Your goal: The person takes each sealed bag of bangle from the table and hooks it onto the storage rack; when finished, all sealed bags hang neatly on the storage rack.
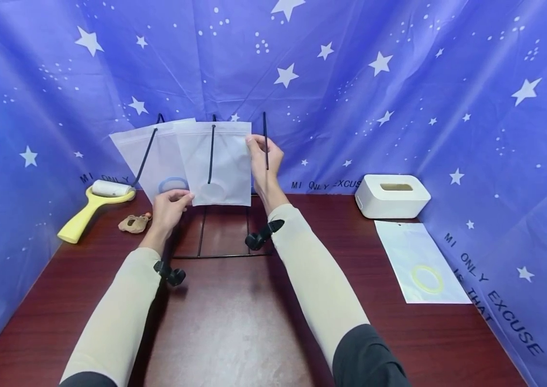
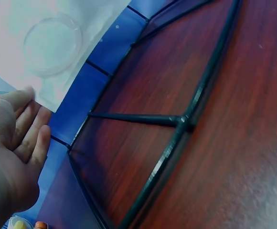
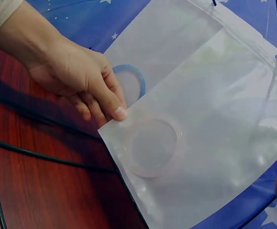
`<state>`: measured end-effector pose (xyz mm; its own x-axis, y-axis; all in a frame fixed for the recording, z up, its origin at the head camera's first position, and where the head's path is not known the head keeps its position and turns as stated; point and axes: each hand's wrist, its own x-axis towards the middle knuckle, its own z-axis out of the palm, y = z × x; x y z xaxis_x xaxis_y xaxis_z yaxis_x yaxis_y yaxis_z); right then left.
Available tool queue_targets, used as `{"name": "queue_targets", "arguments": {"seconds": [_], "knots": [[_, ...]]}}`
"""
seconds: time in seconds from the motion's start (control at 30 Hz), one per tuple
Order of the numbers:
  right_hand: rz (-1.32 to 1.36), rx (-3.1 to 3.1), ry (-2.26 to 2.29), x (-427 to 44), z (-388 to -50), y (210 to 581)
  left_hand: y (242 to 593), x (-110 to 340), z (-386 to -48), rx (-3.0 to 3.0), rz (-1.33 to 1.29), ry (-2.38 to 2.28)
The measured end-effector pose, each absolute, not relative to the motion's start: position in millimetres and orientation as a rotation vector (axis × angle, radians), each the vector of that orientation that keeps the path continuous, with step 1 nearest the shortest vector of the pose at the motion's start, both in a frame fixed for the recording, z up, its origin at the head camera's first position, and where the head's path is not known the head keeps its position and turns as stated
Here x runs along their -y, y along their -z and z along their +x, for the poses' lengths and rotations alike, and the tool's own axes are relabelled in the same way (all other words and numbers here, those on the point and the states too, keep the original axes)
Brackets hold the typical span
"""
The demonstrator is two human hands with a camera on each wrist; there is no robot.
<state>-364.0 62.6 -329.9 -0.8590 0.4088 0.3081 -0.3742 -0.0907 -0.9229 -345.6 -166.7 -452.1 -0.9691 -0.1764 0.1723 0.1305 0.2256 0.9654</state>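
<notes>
A frosted white zip bag (image 1: 232, 161) hangs on the middle prong (image 1: 212, 153) of a black wire rack (image 1: 227, 256). Inside it, low down, lies a clear ring (image 3: 178, 138). My left hand (image 1: 169, 215) pinches its lower left corner, thumb on the front. At its right edge, near the top, my right hand (image 1: 274, 158) grips it, behind the rack's right prong (image 1: 265, 134). Partly covered by this bag, a second frosted bag (image 1: 133, 142) hangs tilted on the left prong (image 1: 146, 153), with a blue ring (image 1: 172, 179) in it.
On the left are a yellow-handled lint roller (image 1: 84, 212) and a small tan object (image 1: 134, 223). A white tissue box (image 1: 391, 204) stands at the back right. Before it lies a white bag (image 1: 401, 255) with a yellow ring (image 1: 426, 279). Starry blue cloth (image 1: 341, 80) encloses the table (image 1: 225, 322).
</notes>
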Motion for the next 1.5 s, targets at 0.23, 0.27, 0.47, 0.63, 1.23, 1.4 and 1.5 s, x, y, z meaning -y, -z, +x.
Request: {"name": "queue_targets", "arguments": {"seconds": [0.23, 0.27, 0.47, 0.63, 1.23, 1.4, 1.5], "knots": [[0.029, 1.632, -2.019, -69, -361, 337, 456, 171, -340, 2.322, 0.009, 1.737], [0.031, 1.647, -2.009, -71, -361, 339, 457, 173, -338, 2.335, 0.005, 1.712], [0.058, 1.671, -2.067, -92, -356, 360, 458, 187, -316, 2.423, -0.039, 1.599], [0.033, 1.693, -2.104, -129, -342, 380, 462, 202, -291, 2.589, -0.166, 1.484], [-0.215, 1.949, -1.850, -317, -275, 413, 491, 238, -252, 2.805, -0.360, 1.329], [-0.316, 2.105, -1.585, -373, -260, 424, 495, 235, -249, 2.846, -0.446, 1.130], [-0.416, 2.202, -1.395, -407, -254, 433, 497, 233, -248, 2.851, -0.472, 1.095]]}}
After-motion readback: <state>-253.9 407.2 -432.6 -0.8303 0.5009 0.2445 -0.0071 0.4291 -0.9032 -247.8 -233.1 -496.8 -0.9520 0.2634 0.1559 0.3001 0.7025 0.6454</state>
